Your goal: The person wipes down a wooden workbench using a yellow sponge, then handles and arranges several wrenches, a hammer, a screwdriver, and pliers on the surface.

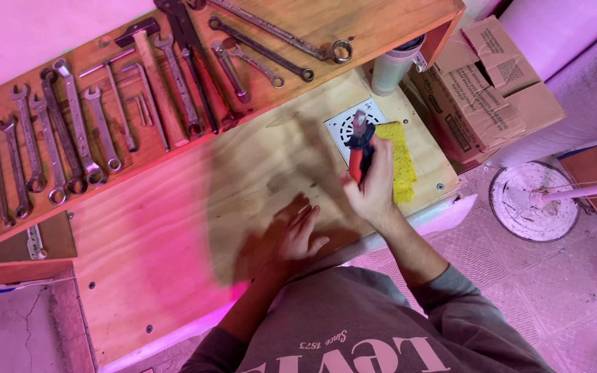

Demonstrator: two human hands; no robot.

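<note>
My right hand (373, 185) grips a pair of pliers (359, 141) with red and black handles, its jaws pointing up over a square white drain grate (343, 124) on the wooden workbench (174, 228). A yellow sponge (401, 160) lies just right of the hand, beside the grate. My left hand (300, 233) rests flat on the bench near its front edge, fingers spread, holding nothing.
A wooden tool board (105, 62) behind the bench carries several wrenches (70, 131), a hammer (150, 69) and large pliers. A metal cup (392, 69) stands at the back right. Cardboard boxes (492, 76) and a round white base (533, 200) sit on the tiled floor to the right.
</note>
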